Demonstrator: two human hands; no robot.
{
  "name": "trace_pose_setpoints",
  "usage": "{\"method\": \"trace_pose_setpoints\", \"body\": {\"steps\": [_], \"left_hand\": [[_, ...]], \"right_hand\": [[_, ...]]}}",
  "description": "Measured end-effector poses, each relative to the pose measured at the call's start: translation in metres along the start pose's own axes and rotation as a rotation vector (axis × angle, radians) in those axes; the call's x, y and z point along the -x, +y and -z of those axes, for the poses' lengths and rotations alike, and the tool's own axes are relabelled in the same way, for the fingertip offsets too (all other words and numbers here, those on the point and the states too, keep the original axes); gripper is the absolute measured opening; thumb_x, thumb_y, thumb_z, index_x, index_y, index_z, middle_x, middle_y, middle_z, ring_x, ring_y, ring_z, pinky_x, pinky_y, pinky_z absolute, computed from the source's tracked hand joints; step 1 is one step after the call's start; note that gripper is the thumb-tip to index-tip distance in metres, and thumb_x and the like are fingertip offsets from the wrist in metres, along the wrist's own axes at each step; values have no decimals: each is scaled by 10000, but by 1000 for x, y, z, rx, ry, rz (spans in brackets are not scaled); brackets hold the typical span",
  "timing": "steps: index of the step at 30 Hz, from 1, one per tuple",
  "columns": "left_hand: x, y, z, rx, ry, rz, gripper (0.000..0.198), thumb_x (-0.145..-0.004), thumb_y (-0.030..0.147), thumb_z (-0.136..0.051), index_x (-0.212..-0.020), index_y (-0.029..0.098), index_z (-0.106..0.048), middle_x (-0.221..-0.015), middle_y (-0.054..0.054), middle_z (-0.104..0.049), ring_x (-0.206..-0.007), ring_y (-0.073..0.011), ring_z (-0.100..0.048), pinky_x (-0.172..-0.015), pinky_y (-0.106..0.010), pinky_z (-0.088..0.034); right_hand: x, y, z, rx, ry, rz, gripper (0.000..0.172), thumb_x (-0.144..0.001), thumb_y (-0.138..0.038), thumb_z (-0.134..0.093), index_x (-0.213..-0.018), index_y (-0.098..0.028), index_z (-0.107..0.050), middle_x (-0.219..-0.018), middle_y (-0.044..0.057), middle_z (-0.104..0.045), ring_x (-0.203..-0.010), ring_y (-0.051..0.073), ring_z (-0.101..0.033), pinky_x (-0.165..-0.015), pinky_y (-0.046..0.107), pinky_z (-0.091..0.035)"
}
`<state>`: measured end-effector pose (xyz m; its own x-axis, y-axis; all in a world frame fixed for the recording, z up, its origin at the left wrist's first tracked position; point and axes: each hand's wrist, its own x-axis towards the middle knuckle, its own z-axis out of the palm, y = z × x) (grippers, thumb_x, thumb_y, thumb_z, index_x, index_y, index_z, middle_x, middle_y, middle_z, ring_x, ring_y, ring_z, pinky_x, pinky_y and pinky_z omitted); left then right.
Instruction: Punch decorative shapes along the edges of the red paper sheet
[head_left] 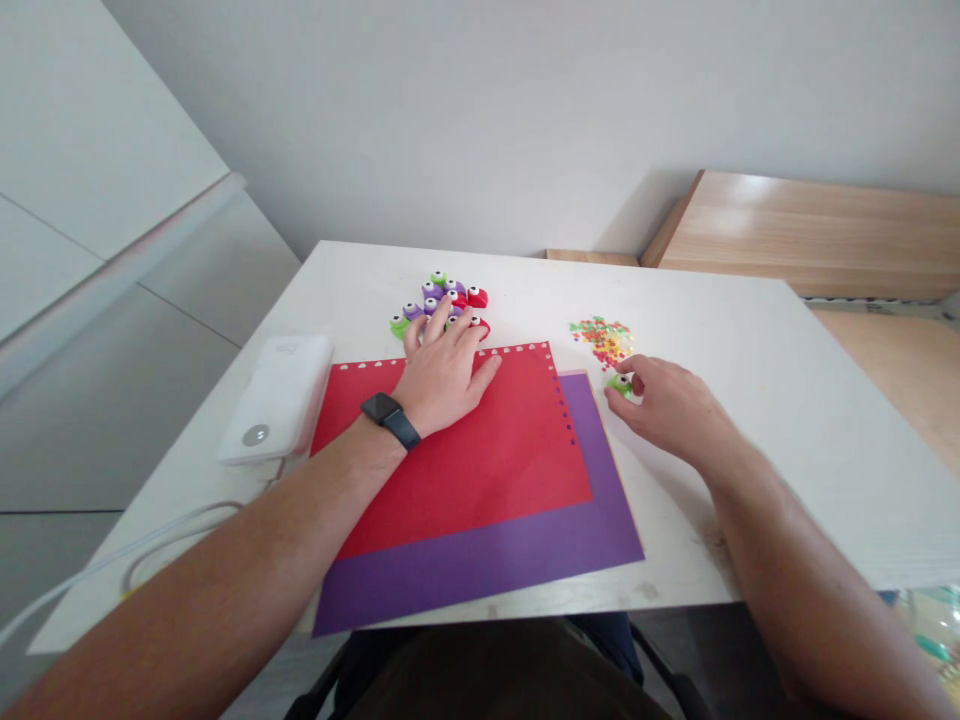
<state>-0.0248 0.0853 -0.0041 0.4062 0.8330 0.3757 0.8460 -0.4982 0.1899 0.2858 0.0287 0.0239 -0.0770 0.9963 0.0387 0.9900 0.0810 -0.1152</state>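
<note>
Evidently the right hand (667,402) had thumb and fingers clamped on a green eyed piece (621,384), right of the red sheet (480,455), while the left hand (442,375), fingers apart, covered part of the far cluster (478,297).

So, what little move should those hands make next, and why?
Perhaps bring the right hand, with its green gadget, to the right edge of the red sheet: the row of cutouts there stops partway down, and the gadget sits pinched close by.
</note>
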Motion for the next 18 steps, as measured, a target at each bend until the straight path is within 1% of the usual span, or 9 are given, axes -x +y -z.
{"method": "trace_pose_setpoints", "body": {"steps": [4, 10, 14, 18], "left_hand": [[-1, -2, -3, 26, 50, 9, 325, -1057, 362, -534, -1292, 199, -687, -1487, -133, -643, -1521, -389, -426, -1199, -612, -296], [-2, -11, -5, 48, 101, -36, 257, -1055, 250, -535, -1184, 237, -757, -1286, -88, -731, -1293, -313, -599, -1102, -545, -384], [-3, -16, -5, 62, 113, -57, 260, -1057, 234, -535, -1100, 253, -791, -1142, -61, -766, -1131, -286, -654, -1041, -513, -418], [-1, -13, -1, 118, 160, -30, 251, -1060, 255, -544, -1099, 250, -792, -1140, -57, -771, -1130, -269, -673, -1056, -495, -438]], "right_hand": [[0, 0, 0, 2, -6, 15, 297, -982, -459, -591, -1067, -199, -707, -995, 112, -779, -890, 279, -717, -780, 377, -465], [1, 0, 2, 6, 9, 5, 330, -982, -471, -597, -1117, -192, -709, -993, 113, -777, -888, 279, -715, -780, 379, -471], [2, -1, 4, 10, 33, -6, 361, -975, -490, -607, -1141, -186, -710, -994, 120, -779, -889, 283, -713, -776, 377, -476], [2, -1, 4, 23, -1, 34, 327, -988, -467, -595, -1117, -191, -714, -1015, 128, -775, -913, 285, -710, -806, 379, -482]]}}
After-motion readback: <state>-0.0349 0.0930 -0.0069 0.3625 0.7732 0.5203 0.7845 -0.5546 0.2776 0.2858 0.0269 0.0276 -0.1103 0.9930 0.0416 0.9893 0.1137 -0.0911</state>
